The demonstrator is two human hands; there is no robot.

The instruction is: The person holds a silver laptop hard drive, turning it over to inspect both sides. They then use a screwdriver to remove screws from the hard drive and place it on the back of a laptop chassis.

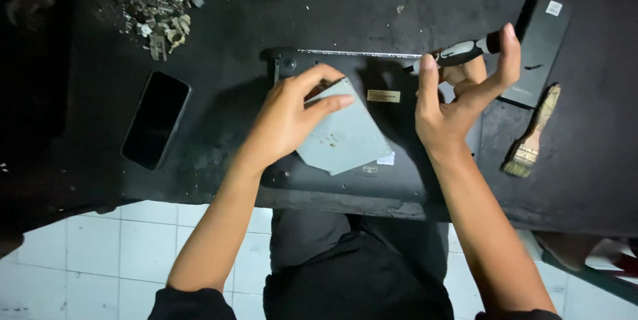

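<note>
A black flat device casing [392,174] lies on the dark table in front of me. On it rests a grey square metal drive [349,137], tilted at an angle. My left hand [289,117] grips the drive's upper left corner, thumb on top and fingers along its edge. My right hand [458,97] hovers over the casing's right side with fingers spread, holding a grey and black screwdriver [458,52] between thumb and palm. The screwdriver lies nearly level, tip pointing left toward the casing's top edge.
A dark phone [155,119] lies face up at the left. A paintbrush [531,135] and a long black flat box [541,44] sit at the right. A heap of small metal parts and debris [156,7] is at the top left. White floor tiles [133,247] show below the table edge.
</note>
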